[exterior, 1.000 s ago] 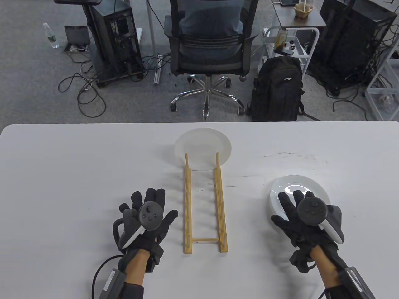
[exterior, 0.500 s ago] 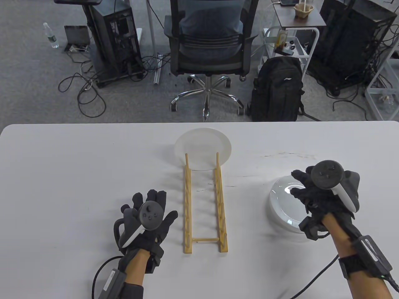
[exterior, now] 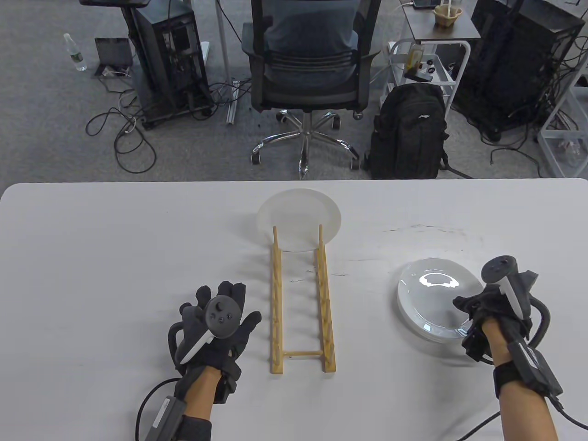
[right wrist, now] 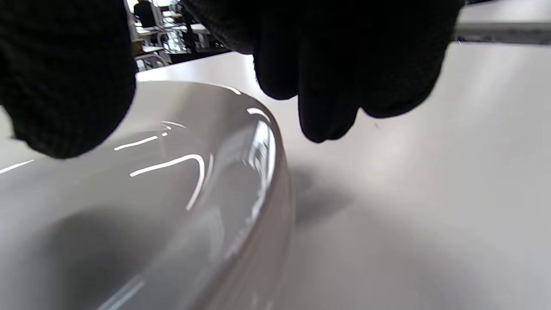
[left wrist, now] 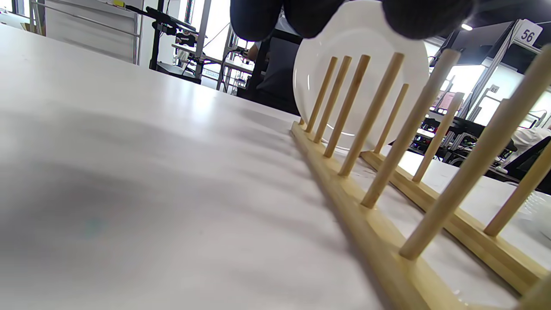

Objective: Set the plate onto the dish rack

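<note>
A small stack of glossy white plates lies flat on the table, right of the wooden dish rack. Another white plate stands upright in the rack's far end. My right hand is at the stack's right rim, turned on its side. In the right wrist view the thumb hangs over the top plate and the fingers hang outside the rim, apart from it. My left hand rests flat and empty on the table left of the rack; the rack's pegs and the standing plate show in the left wrist view.
The white table ends at its far edge just behind the rack. Beyond it are an office chair, a black backpack and computer towers on the floor.
My right hand lay over the plates, lifted toward their far right side, then came back to the right rim and turned on its side. The left hand, rack and plates have not moved.
</note>
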